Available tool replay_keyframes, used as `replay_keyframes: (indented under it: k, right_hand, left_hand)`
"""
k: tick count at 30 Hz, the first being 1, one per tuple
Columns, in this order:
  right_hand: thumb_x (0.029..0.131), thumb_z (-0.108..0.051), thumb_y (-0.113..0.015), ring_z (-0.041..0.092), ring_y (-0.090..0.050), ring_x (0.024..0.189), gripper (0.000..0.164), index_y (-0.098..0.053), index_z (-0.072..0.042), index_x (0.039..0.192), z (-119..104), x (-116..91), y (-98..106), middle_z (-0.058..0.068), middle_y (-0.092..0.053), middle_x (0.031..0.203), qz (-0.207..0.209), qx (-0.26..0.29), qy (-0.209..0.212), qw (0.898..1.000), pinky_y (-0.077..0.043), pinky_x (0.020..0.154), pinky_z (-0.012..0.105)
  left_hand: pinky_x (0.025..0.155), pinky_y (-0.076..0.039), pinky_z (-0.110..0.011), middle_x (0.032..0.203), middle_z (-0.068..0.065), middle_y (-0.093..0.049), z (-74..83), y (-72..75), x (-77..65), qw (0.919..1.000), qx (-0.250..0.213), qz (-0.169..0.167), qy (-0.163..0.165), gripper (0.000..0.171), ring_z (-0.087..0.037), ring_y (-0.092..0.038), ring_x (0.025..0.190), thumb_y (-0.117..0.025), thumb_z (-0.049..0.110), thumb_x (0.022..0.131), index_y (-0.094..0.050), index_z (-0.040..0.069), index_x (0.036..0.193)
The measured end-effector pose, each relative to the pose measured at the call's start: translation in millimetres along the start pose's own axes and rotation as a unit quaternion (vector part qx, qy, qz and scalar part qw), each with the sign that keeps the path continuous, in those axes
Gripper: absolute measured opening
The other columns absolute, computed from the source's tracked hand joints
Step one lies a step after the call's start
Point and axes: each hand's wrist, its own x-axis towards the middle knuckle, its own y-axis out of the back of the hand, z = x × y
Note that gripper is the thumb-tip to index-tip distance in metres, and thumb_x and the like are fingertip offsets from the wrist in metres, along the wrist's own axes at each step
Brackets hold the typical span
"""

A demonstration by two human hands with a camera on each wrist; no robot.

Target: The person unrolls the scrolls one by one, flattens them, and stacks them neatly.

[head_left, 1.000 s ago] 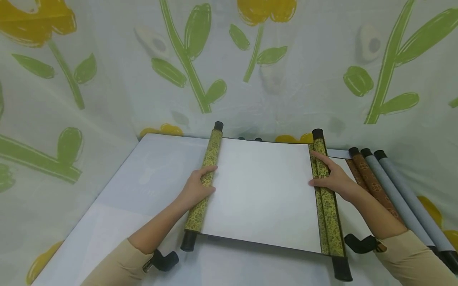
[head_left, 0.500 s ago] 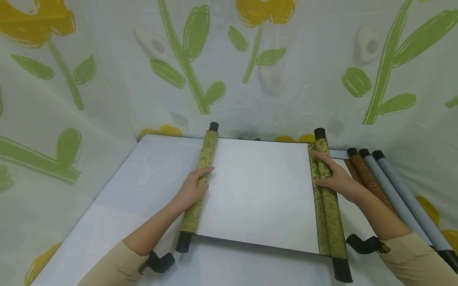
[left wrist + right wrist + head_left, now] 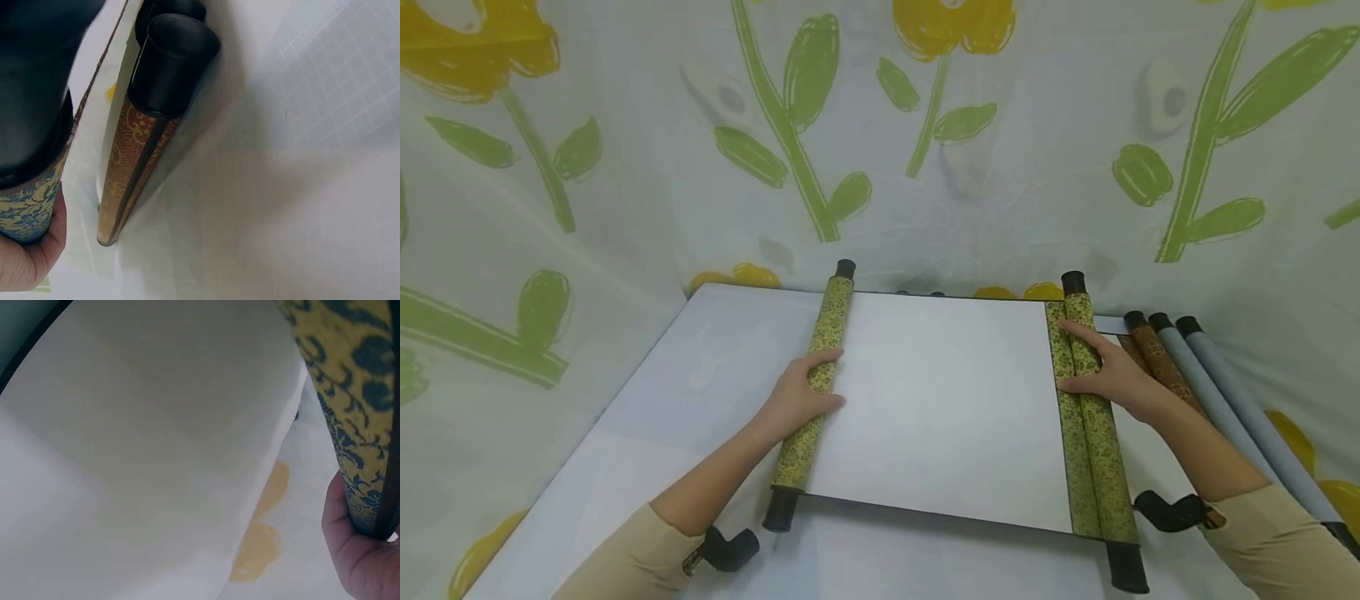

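Note:
A hanging scroll (image 3: pixel 940 408) lies partly unrolled, white paper showing between two rollers covered in yellow-green patterned cloth with black end knobs. Around the left roller (image 3: pixel 830 318) my left hand (image 3: pixel 792 393) is curled, thumb and index finger showing on its paper side. My right hand (image 3: pixel 1112 379) grips the right roller (image 3: pixel 1105 467) the same way, with a flat cloth strip (image 3: pixel 1078 483) beside that roller. In the left wrist view the hand (image 3: pixel 53 240) wraps the blue-and-yellow cloth. The right wrist view shows the hand (image 3: pixel 350 550) around the roll's far part (image 3: pixel 362 450).
Right of my right hand, a brown patterned scroll (image 3: pixel 1161 367) and two grey ones (image 3: pixel 1213 400) lie side by side. A brown scroll (image 3: pixel 134 150) with a black knob lies below the held one. The white table (image 3: pixel 700 392) meets a flower-printed backdrop (image 3: pixel 655 208).
The left roller has shifted left with my left hand, and the right roller slightly right. More of the flat cloth strip shows beside the right roller.

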Motion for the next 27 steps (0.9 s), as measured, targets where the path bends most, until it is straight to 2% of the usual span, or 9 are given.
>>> replay_keyframes:
  k: [5, 11, 17, 19, 21, 27]
  right_hand:
    - [0.082, -0.01, -0.071, 0.052, 0.001, 0.138, 0.092, -0.01, -0.01, 0.152, -0.4, -1.7, 1.6, 0.026, 0.0, 0.155, -0.006, -0.003, -0.001, 1.0, -0.019, 0.096, 0.073]
    - [0.082, -0.013, -0.072, 0.053, 0.001, 0.137, 0.094, -0.009, -0.012, 0.153, 1.5, -3.7, 6.0, 0.027, 0.001, 0.155, -0.01, -0.019, -0.007, 1.0, -0.018, 0.096, 0.074]
    - [0.082, -0.015, -0.072, 0.054, -0.002, 0.137, 0.095, -0.008, -0.013, 0.153, 7.5, -6.6, 9.5, 0.028, -0.001, 0.154, -0.011, -0.03, -0.005, 0.999, -0.02, 0.096, 0.073]
    - [0.082, -0.015, -0.072, 0.054, -0.005, 0.136, 0.095, -0.008, -0.012, 0.153, 9.5, -7.3, 9.5, 0.029, -0.002, 0.154, -0.012, -0.035, -0.003, 0.999, -0.021, 0.096, 0.072]
    - [0.082, -0.015, -0.072, 0.055, -0.005, 0.136, 0.095, -0.008, -0.012, 0.153, 11.0, -8.0, 9.5, 0.029, -0.002, 0.154, -0.011, -0.037, -0.001, 0.999, -0.021, 0.095, 0.072]
    - [0.081, -0.014, -0.073, 0.056, 0.002, 0.136, 0.097, -0.007, -0.012, 0.153, 10.5, -11.0, 11.9, 0.028, 0.002, 0.154, -0.005, -0.048, -0.013, 0.999, -0.02, 0.094, 0.074]
  left_hand:
    - [0.107, -0.028, -0.057, 0.146, -0.013, -0.038, 0.8, -1.0, -3.7, 0.9999, -0.009, -0.002, 0.01, 0.07, -0.036, -0.028, 0.138, -0.069, 0.004, 0.074, -0.048, 0.02, 0.138]
    - [0.098, -0.038, -0.053, 0.147, -0.012, -0.036, 3.6, 1.2, -6.7, 0.9996, -0.01, 0.001, 0.025, 0.072, -0.032, -0.034, 0.132, -0.062, -0.001, 0.072, -0.045, 0.021, 0.138]
    - [0.109, -0.024, -0.054, 0.149, -0.013, -0.035, -0.7, 5.7, -6.5, 0.9998, -0.018, -0.004, -0.001, 0.058, -0.033, -0.024, 0.14, -0.051, -0.004, 0.083, -0.046, 0.013, 0.138]
    - [0.109, -0.024, -0.054, 0.149, -0.014, -0.035, -1.8, 5.1, -6.6, 0.9996, -0.026, -0.008, -0.004, 0.056, -0.033, -0.023, 0.14, -0.049, -0.004, 0.084, -0.048, 0.011, 0.138]
    - [0.108, -0.026, -0.054, 0.149, -0.014, -0.035, -2.6, 3.4, -7.3, 0.9992, -0.038, -0.008, 0.002, 0.057, -0.034, -0.023, 0.14, -0.051, -0.004, 0.082, -0.05, 0.013, 0.137]
    - [0.11, -0.021, -0.055, 0.147, -0.014, -0.036, -2.7, -1.1, -10.9, 0.9991, -0.041, 0.008, 0.01, 0.068, -0.036, -0.024, 0.139, -0.075, 0.006, 0.074, -0.05, 0.017, 0.137]
